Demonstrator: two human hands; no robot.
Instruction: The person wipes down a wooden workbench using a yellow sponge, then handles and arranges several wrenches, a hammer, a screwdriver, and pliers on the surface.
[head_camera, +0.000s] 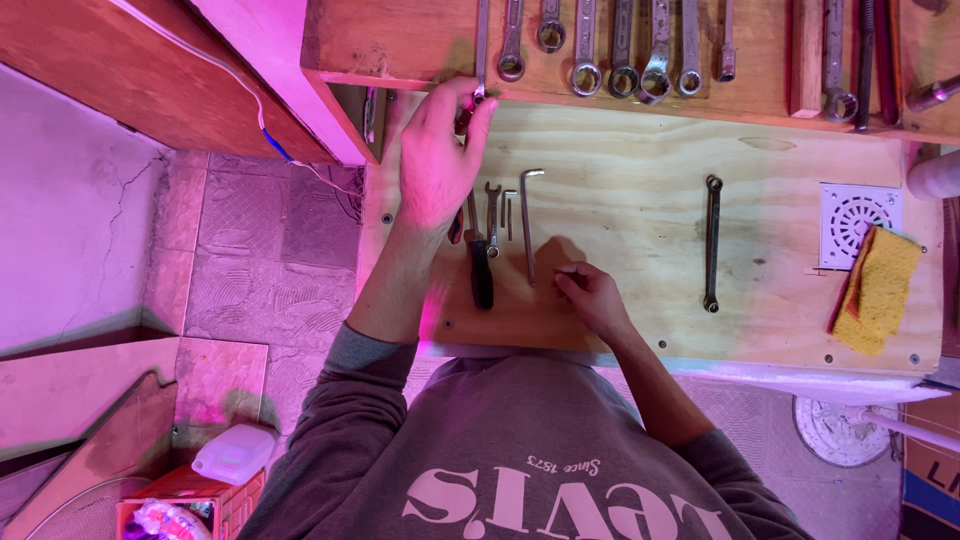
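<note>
Up near the top centre, the left hand pinches a slim steel wrench hanging on the wooden rack. The right hand, fingers curled narrow, rests on the pale plywood desk just beside a long L-shaped hex key. Nearby lie a black-handled screwdriver, a small open-end spanner and, well to the right, a dark double-ring spanner.

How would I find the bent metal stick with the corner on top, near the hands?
Start at the plywood workbench. Just above the right hand lies a small row of tools. The L-shaped hex key is the rightmost and longest bare-metal one, thin, with a short bend at its top, unlike the black-handled tool beside it.
</note>
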